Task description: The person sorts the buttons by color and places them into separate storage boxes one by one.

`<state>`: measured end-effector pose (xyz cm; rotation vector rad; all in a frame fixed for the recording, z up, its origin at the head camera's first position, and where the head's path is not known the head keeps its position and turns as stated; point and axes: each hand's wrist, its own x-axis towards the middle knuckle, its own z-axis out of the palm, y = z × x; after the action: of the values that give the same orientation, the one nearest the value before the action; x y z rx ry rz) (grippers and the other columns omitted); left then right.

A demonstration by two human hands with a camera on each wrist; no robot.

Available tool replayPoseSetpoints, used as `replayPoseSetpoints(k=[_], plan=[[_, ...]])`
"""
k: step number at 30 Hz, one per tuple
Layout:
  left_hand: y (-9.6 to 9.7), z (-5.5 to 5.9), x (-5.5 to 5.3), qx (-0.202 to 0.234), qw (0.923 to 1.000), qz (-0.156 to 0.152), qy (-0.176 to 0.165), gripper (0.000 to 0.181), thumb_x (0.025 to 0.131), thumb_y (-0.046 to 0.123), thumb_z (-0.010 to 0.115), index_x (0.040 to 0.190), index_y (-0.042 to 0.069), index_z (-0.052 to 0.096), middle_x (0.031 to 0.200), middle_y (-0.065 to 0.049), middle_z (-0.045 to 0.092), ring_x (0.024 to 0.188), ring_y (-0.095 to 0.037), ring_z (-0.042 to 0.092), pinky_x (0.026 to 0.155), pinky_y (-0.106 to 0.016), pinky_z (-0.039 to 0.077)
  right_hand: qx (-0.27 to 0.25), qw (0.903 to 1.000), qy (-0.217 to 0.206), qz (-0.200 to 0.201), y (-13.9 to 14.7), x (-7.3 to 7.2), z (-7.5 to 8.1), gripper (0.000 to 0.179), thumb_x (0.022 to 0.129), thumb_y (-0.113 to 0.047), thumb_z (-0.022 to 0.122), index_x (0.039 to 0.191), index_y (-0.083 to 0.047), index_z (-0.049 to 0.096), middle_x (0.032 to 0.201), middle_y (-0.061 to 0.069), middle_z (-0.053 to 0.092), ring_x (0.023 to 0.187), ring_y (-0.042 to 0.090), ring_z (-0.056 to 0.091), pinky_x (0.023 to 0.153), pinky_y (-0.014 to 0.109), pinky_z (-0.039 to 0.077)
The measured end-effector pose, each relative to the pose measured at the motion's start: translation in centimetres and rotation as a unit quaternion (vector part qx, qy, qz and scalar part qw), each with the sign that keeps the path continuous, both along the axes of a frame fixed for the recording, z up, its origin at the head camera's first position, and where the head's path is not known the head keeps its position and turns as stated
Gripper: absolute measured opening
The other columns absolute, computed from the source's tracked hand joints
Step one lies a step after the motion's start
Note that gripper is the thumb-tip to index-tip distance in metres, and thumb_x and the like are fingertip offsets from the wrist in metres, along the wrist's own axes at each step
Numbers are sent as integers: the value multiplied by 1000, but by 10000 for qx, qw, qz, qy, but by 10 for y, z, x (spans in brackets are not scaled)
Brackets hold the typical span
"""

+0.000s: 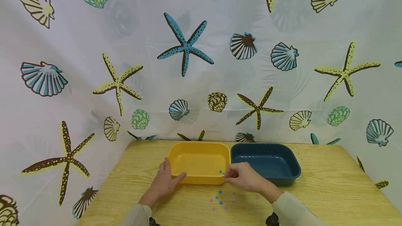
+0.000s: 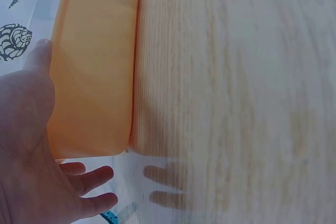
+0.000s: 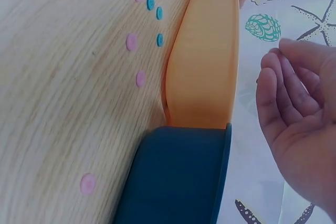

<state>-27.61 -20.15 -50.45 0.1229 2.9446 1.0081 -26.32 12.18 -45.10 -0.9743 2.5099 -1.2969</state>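
A yellow tray (image 1: 201,180) stands on the table, and my left hand (image 1: 164,180) holds its left front corner. The thumb lies at the front rim while the other fingers reach around the end wall. Over the tray's right front corner, my right hand (image 1: 243,176) has thumb and forefinger brought together. A small blue button (image 1: 223,173) shows right at those fingertips, and another blue button (image 1: 220,172) appears just left of it, against the tray's inside. In the right wrist view the right hand (image 3: 299,103) has curled fingers, and the pinched spot is mostly hidden.
A dark blue tray (image 1: 267,175) adjoins the yellow one on the right. Several loose buttons lie on the wooden table (image 1: 326,180) in front: blue ones (image 1: 221,202) and pink ones (image 1: 214,208), with one pink button (image 1: 257,197) farther right. A shell-patterned curtain (image 1: 207,79) surrounds the table.
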Motion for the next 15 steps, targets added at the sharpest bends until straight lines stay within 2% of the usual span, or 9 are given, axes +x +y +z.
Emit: replayPoseSetpoints(k=[6,11,15], plan=[[-1,-2,-1,-26,10000,-17,44,109,88,62,52,146,-11,-5,147,-36,9,129,-51,29,100,-57,32,-57,9998,7,-191,-3,-7,-5,8,90,-12,66,94,-5,67,83,-2,66,71,13,61,62,26,49],[-1,-1,0,-5,10000,-20,51,110,87,62,52,146,-11,-5,146,-36,9,128,-51,31,100,-57,32,-182,9991,-88,-367,-6,-10,-4,9,90,-11,65,95,-3,68,85,4,67,74,23,62,61,26,50],[-1,0,0,0,10000,-17,14,110,87,63,52,146,-11,-5,147,-36,9,128,-51,30,100,-57,32,-207,9979,-179,-581,-10,-12,-2,10,91,-9,63,97,-3,68,86,3,66,76,24,62,62,27,50]])
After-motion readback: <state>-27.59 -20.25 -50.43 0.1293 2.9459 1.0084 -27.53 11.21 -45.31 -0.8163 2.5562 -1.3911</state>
